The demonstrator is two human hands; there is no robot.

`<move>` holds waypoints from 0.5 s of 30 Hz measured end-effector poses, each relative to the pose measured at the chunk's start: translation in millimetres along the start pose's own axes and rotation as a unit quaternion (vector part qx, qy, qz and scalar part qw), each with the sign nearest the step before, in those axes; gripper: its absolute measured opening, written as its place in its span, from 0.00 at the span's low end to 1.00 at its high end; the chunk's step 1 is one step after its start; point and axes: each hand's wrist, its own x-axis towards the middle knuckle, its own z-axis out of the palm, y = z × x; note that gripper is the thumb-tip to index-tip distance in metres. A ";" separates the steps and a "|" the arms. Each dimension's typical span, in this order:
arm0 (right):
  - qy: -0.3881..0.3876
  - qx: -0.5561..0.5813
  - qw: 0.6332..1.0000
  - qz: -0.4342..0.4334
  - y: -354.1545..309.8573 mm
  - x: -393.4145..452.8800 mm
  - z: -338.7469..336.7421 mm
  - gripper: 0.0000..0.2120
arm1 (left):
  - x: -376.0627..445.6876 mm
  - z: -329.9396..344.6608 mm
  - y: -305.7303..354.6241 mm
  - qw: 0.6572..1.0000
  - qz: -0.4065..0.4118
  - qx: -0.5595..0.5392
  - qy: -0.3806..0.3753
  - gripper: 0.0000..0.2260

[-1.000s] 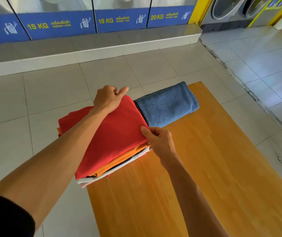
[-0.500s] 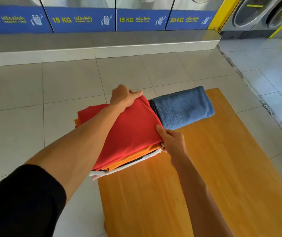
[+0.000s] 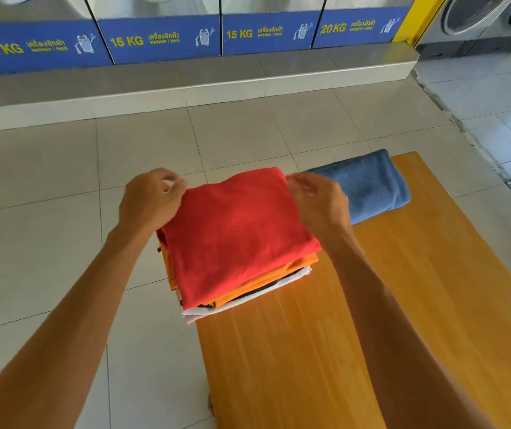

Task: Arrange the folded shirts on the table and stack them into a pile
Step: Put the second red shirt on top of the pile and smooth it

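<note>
Both hands pinch the far corners of the red shirt (image 3: pixel 235 230) topping the pile: left hand (image 3: pixel 150 199), right hand (image 3: pixel 317 202), blue towel (image 3: pixel 369 184) just beside on the wooden table (image 3: pixel 372 305)

We see the fingers (image 3: pixel 170 184) of both hands motion-blurred at the red shirt (image 3: pixel 235 233), so their grip is unclear. The red shirt covers the lower shirts (image 3: pixel 248 289) except their edges. The bench (image 3: pixel 372 305) runs off the bottom edge.
</note>
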 end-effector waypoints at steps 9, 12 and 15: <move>-0.185 -0.292 0.911 -0.225 -12.0 -5.7 84.9 0.25 | -64.3 -3.3 -24.8 0.963 -0.178 -0.201 -0.023 0.19; -0.175 -0.286 0.918 -0.214 -4.4 -5.8 89.4 0.25 | -77.7 1.1 -22.0 0.947 -0.189 -0.237 0.109 0.16; -0.171 -0.290 0.917 -0.213 -6.1 -6.2 90.3 0.26 | -86.6 6.6 -18.6 0.924 -0.203 -0.293 0.135 0.18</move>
